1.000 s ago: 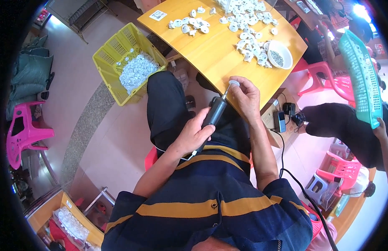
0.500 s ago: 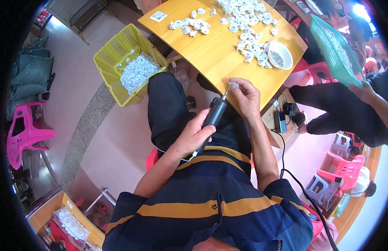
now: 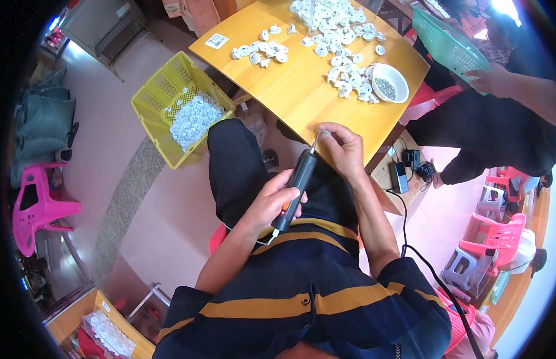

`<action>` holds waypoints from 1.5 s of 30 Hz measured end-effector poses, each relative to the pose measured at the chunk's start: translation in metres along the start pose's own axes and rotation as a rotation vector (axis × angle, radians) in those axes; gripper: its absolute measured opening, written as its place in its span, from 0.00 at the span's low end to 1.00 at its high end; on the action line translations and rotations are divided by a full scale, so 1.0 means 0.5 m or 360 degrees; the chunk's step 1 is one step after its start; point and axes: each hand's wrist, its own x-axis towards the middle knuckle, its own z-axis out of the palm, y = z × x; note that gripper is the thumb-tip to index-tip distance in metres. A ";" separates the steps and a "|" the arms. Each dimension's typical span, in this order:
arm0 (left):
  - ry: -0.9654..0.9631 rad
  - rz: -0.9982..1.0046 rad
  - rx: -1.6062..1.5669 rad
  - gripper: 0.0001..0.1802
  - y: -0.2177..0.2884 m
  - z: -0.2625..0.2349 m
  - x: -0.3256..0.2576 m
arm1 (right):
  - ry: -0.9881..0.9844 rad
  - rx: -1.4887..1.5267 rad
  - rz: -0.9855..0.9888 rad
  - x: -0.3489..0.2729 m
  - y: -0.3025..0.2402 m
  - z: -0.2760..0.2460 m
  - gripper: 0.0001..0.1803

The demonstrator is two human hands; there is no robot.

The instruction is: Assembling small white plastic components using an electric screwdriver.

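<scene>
Label [image 3: 216,40], small white square, lies at table [image 3: 302,102] corner; left grip [image 3: 272,200] clenched on screwdriver [image 3: 296,188]; right grip [image 3: 342,149] pinches white part [image 3: 326,134].

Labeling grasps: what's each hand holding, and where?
Left hand grips the black electric screwdriver around its lower body. Right hand pinches a small white part at the tip.

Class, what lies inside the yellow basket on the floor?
The yellow basket holds a heap of small white parts. Whatever lies beneath the heap is covered.

Small white part [image 3: 323,134] mostly hidden under right-hand fingers [image 3: 338,139]
</scene>
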 end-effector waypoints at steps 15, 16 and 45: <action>0.0013 0.0092 0.0170 0.25 0.000 0.008 0.003 | -0.0067 -0.0053 -0.0046 -0.001 -0.006 -0.003 0.09; 0.0031 0.0105 0.0192 0.24 -0.001 0.009 0.003 | -0.0064 -0.0050 -0.0050 -0.001 -0.006 -0.003 0.09; 0.0237 0.0220 0.0645 0.31 -0.012 0.014 0.003 | -0.0066 -0.0122 -0.0119 -0.004 -0.027 -0.002 0.10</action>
